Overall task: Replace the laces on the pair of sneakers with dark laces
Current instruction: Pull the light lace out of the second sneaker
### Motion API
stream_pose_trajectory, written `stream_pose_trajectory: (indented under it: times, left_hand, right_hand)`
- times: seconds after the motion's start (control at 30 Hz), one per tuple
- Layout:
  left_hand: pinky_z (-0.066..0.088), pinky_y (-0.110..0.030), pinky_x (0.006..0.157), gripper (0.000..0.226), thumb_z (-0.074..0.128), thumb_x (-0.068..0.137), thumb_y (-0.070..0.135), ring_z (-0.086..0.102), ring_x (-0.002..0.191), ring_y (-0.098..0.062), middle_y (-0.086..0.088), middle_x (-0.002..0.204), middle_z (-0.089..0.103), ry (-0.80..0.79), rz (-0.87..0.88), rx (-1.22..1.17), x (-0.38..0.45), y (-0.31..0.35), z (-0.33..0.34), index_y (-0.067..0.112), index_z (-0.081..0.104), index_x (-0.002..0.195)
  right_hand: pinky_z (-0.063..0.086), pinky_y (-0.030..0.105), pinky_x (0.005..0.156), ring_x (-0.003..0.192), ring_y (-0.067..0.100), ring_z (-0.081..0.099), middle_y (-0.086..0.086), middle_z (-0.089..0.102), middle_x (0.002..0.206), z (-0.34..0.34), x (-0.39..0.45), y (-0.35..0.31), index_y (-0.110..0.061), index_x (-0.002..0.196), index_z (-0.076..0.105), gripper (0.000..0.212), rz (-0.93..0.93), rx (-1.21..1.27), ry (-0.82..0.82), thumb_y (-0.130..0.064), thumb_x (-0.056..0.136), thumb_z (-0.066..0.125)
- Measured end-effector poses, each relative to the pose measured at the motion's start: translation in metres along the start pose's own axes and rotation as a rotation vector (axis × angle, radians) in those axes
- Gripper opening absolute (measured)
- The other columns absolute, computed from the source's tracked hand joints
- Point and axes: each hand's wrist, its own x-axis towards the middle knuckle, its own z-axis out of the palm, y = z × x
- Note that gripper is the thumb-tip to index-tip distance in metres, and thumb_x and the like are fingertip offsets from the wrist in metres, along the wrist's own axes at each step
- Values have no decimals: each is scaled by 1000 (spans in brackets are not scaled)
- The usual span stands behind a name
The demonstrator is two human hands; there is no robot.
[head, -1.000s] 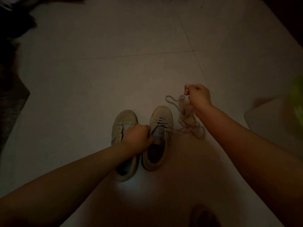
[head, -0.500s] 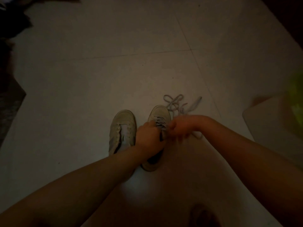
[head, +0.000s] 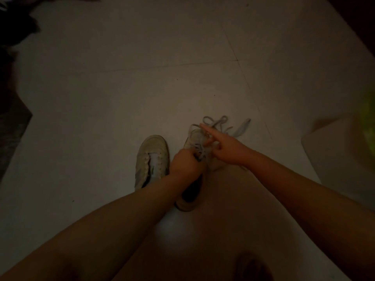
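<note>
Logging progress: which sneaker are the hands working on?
The right-hand sneaker, still partly laced; both hands are on it. The left-hand sneaker stands untouched beside it.

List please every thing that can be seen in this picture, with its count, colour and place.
left sneaker: one, off-white, on the floor, no lace visible in it
right sneaker: one, off-white, beside it, partly laced
pale lace: one, light grey, loose heap past the right sneaker's toe, running into its eyelets
floor: pale tiles
dark items: top left, too dim to identify
pale object: one, right edge, blurred
left hand: grips the right sneaker
right hand: pinches the lace, index finger extended
</note>
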Motion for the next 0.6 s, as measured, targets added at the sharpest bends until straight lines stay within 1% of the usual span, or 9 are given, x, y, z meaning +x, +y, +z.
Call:
stream_pose_trajectory:
  times: [0.1,0.13,0.2,0.27,0.33,0.4,0.5,0.53,0.6]
  left_hand:
    - [33,-23,47,15,59,86,25,48,58,-15,5,60,48,59,-22,-46,0,2,0,19,54,74]
    - [32,-23,46,21,59,86,24,45,54,-12,5,59,46,75,-37,-78,0,2,0,19,49,68]
    - [39,-26,55,29,59,87,21,45,57,-13,2,60,46,90,-100,-239,3,2,0,20,43,63]
    - [44,-30,63,26,56,90,18,52,70,-22,-5,67,51,127,-204,-442,6,7,-8,15,45,66]
    - [41,-31,66,20,48,93,14,56,84,-27,-15,80,59,224,-301,-548,10,8,-19,7,52,75]
    - [32,-25,67,23,42,96,12,55,94,-26,-18,100,61,367,-349,-485,8,8,-32,-1,56,84]
    - [19,-22,55,11,45,94,15,51,80,-18,-7,89,56,562,-295,-307,-4,4,-44,5,52,93]
    - [20,-20,55,9,47,93,16,51,70,-15,-2,77,52,577,-199,-224,-9,2,-43,8,49,89]
    - [33,-22,57,22,49,94,23,47,54,-10,1,60,50,407,22,-10,-16,-3,-32,8,53,78]
  right_hand:
    - [41,6,63,73,-9,54,8,58,110,5,11,-1,-12,136,42,50,31,124,75,6,89,47]
    - [41,8,62,73,-4,54,9,57,102,7,14,-1,-9,123,50,38,60,254,113,8,89,46]
    - [39,13,61,74,9,56,9,57,88,9,16,3,-11,96,55,18,119,312,262,4,87,49]
    - [40,23,66,78,15,56,6,60,82,7,12,10,-11,85,61,3,185,67,341,-9,86,58]
    - [39,25,66,71,12,54,3,60,74,5,5,13,-6,81,67,12,195,-57,193,-15,86,61]
    - [35,22,60,61,4,49,-4,57,65,9,-1,12,-12,76,66,13,186,-81,21,-19,87,64]
    - [32,16,58,75,11,57,6,68,83,18,-3,12,-6,87,71,12,160,-104,-8,-17,85,66]
    - [33,16,59,79,14,58,11,69,88,19,-3,12,-3,90,72,13,151,-102,0,-13,85,66]
    - [34,16,54,77,15,56,14,67,86,20,-2,11,0,88,70,13,151,-105,-5,-10,85,63]
